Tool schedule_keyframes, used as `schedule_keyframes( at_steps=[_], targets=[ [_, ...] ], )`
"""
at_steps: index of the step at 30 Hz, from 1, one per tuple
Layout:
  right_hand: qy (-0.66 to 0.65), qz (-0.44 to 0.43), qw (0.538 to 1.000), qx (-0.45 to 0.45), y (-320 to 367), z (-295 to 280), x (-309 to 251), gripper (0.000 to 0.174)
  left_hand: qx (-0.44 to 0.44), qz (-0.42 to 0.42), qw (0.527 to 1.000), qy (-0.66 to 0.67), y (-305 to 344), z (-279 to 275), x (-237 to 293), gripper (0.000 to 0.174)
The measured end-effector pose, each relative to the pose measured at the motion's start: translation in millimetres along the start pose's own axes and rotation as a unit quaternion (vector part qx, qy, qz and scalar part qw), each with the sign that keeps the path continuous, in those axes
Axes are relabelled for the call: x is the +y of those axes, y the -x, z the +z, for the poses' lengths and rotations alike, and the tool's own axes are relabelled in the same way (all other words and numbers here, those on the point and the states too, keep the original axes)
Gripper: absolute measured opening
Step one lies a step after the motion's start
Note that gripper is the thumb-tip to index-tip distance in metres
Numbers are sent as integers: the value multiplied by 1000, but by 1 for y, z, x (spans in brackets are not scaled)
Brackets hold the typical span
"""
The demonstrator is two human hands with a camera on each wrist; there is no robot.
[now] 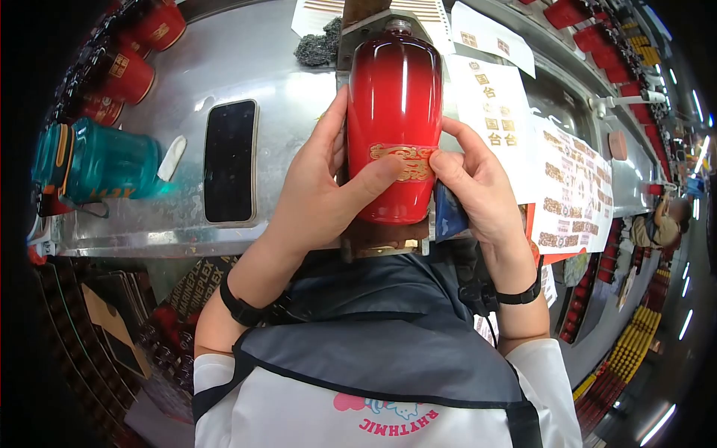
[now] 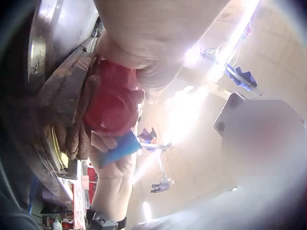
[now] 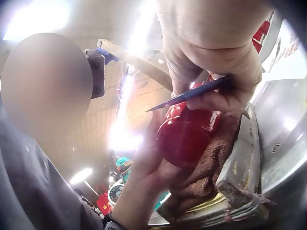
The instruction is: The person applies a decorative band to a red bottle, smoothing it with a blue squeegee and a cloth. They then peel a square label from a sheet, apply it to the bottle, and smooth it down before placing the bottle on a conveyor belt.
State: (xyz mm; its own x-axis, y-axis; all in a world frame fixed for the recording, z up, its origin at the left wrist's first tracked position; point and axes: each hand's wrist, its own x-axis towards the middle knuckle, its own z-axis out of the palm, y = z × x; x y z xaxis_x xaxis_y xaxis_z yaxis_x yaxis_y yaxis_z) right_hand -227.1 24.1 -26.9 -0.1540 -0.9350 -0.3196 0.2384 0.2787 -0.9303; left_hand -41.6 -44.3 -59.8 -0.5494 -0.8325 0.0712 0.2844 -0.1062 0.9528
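Observation:
A glossy red bottle (image 1: pixel 396 89), dark toward its neck, lies on a stand padded with brown cloth (image 3: pixel 211 163), its base toward the person. My left hand (image 1: pixel 317 187) holds its left side, with the thumb pressed on a gold ornamental decal (image 1: pixel 415 154) near the base. On the other side, my right hand (image 1: pixel 482 187) has its thumb at the decal's right edge and its fingers along the bottle. Those right fingers also grip a thin blue flat piece (image 3: pixel 192 97), which shows below the hand in the head view.
Left on the metal table are a phone (image 1: pixel 230 160), a teal jug (image 1: pixel 116 160) and a small white item (image 1: pixel 172 158). Dark mesh (image 1: pixel 320 46) sits behind. Sheets of gold decals (image 1: pixel 571 187) spread to the right. More red bottles (image 1: pixel 123 75) stand at far left.

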Motion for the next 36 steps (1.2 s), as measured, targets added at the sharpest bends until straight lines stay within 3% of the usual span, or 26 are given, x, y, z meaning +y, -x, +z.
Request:
schedule_keyframes(
  at_steps=[2,22,25,27,28,31,33,36],
  targets=[
    [3,-1,1000,-5,0,-1,1,58,13,-36,998,51,0,-3,0,88],
    [23,2,1000,-8,0,-7,5,59,-23,-4,997,71,4,-12,-13,89],
    [49,-13,999,-15,-1,-26,2,50,-21,7,998,54,3,-11,-15,89],
    [27,-41,998,41,-8,-41,-10,42,-17,12,999,50,4,-10,-16,89],
    [40,-99,992,71,-11,-40,-14,39,-15,16,999,38,4,-11,-16,88],
    [131,-138,976,108,1,-12,-35,46,-14,22,999,30,4,-11,-18,87],
    [158,-137,978,11,13,-7,-41,57,-16,24,999,33,4,-11,-18,86],
    [154,-111,981,25,19,4,-45,50,-11,27,999,35,4,-11,-17,85]
  ],
)
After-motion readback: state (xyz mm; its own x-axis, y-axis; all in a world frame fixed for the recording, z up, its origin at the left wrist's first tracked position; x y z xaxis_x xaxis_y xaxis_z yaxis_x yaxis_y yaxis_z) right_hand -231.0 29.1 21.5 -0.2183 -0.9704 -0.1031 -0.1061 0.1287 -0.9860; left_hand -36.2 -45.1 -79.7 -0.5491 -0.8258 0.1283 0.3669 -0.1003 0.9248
